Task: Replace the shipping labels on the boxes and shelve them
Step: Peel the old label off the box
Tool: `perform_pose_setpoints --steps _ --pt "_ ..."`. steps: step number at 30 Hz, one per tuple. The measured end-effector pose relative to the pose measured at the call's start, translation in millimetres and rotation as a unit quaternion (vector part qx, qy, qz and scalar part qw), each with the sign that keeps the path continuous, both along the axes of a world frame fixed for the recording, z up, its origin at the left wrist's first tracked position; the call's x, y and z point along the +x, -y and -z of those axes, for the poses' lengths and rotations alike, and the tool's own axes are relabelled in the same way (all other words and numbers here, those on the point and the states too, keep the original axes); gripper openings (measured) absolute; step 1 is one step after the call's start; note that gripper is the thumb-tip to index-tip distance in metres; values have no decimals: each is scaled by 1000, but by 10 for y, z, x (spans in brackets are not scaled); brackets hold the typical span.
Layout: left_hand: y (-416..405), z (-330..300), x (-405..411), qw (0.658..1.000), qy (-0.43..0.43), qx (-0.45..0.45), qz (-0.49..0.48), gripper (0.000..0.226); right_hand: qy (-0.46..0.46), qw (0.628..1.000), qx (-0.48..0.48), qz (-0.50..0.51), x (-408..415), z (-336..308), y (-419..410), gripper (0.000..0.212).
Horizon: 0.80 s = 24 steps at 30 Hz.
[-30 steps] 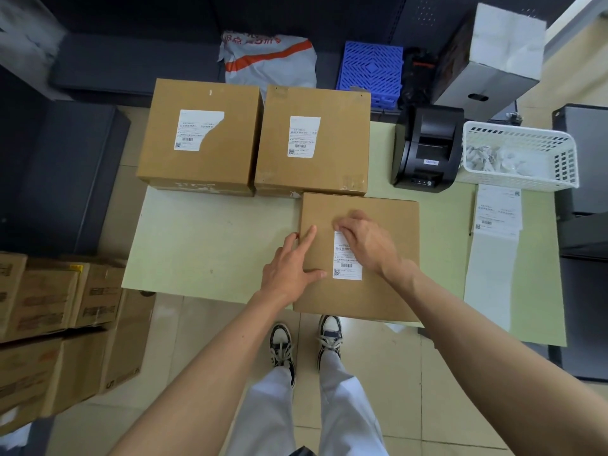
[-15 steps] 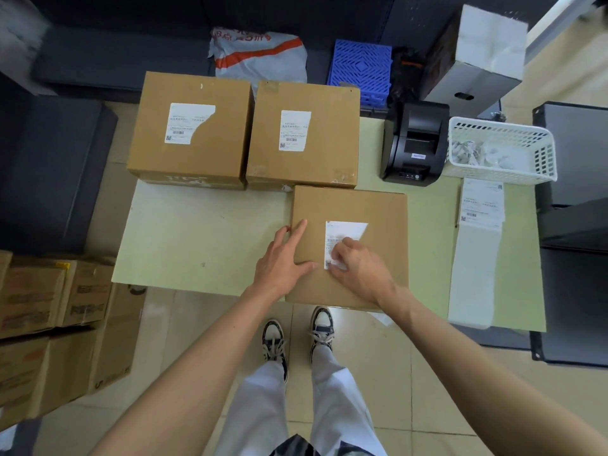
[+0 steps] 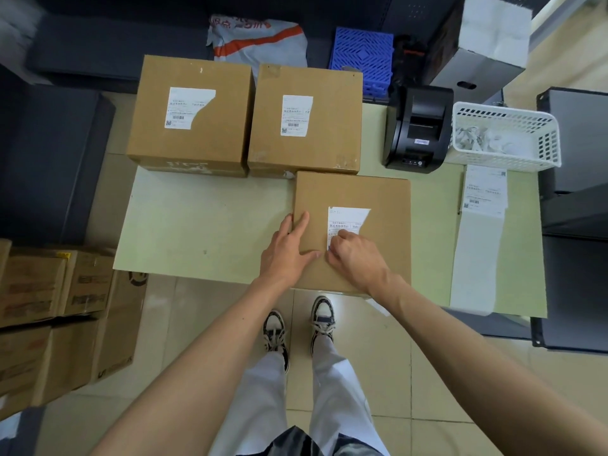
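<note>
From the head view: peeling the old label off the near box at the table's front edge, left hand spread flat bracing the box, right hand pinching the label's lower corner; next, probably a slow, low pull upward to lift it whole.

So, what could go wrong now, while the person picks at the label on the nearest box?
1. The label already lacks its upper right corner; with the right hand picking at its lower left, it may tear again and leave scraps stuck.
2. The nearest box hangs over the table edge toward the person; only the flat left hand steadies it, so a hard pull might slide it off.
</note>
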<state>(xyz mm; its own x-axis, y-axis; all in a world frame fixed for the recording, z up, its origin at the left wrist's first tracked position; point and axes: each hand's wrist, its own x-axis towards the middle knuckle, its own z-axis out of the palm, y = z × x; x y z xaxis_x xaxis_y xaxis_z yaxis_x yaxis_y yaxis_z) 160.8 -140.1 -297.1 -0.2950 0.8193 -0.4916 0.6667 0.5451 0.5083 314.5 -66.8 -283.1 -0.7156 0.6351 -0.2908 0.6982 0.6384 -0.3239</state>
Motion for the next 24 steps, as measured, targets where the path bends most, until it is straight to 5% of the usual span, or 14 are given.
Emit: perform_pose_setpoints --steps 24 --pt "24 34 -20 1000 4 11 0 87 45 996 -76 -23 -41 -26 -144 25"
